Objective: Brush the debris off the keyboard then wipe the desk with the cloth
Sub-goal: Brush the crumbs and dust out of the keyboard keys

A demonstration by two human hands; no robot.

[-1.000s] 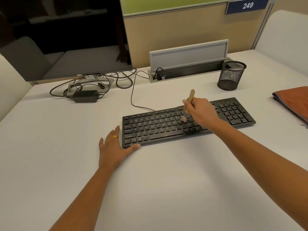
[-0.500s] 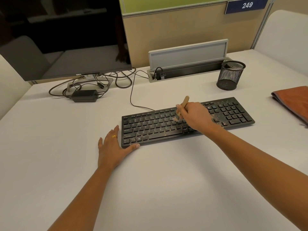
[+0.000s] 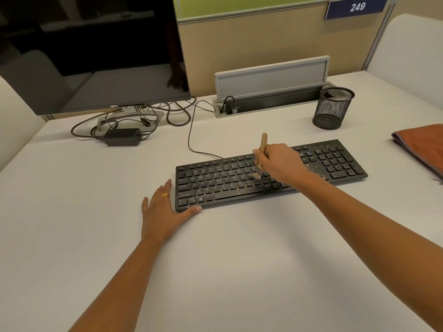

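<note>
A black keyboard (image 3: pixel 215 185) lies across the middle of the white desk (image 3: pixel 215 271), speckled with tan debris around its middle keys and its number pad. My right hand (image 3: pixel 280 162) grips a small wooden brush (image 3: pixel 263 144), handle up, bristles down on the middle keys. My left hand (image 3: pixel 163 209) lies flat on the desk at the keyboard's left front corner, its thumb against the front edge. An orange cloth (image 3: pixel 424 147) lies folded at the right edge of the desk, partly cut off by the frame.
A dark monitor (image 3: pixel 91 56) stands at the back left, with a power brick (image 3: pixel 122 136) and tangled cables beneath it. A cable box (image 3: pixel 271 92) with a raised lid sits at the back. A black mesh pen cup (image 3: pixel 332 111) stands behind the number pad.
My right hand has swept the brush left over the keys and then back down toward the middle rows. The handle now stands more upright. My left hand has stayed put.
</note>
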